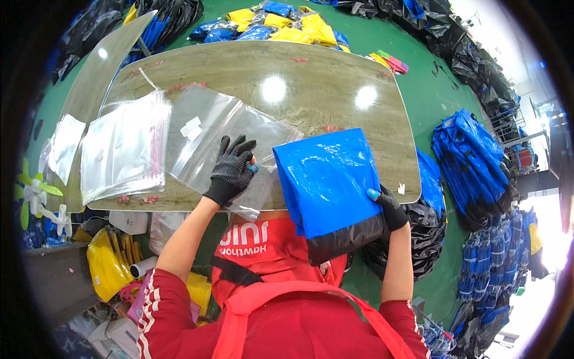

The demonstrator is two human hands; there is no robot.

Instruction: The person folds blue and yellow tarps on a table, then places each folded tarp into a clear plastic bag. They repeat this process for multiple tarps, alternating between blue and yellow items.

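Note:
My left hand (pixel 232 169), in a black dotted glove, is over a clear plastic bag (pixel 206 140) on the table. Its thumb, with a blue tip, and forefinger come together at the bag's edge while the other fingers spread. My right hand (pixel 390 207), also gloved, grips the right edge of a folded blue sheet (pixel 329 179) with a black lower band. The blue-tipped thumb lies on top; the fingers behind are hidden. The folded sheet tilts over the table's near edge, its black end above my lap. A stack of clear bags (pixel 122 149) lies left of my left hand.
The wood-patterned table (pixel 233 69) has a raised leaf on the left. Beyond it lie blue and yellow packets (pixel 281 27) on the green floor. Blue bundles (pixel 472 161) stand at right, yellow folded pieces (pixel 110 266) at lower left, beside a small green-bladed fan (pixel 36 191).

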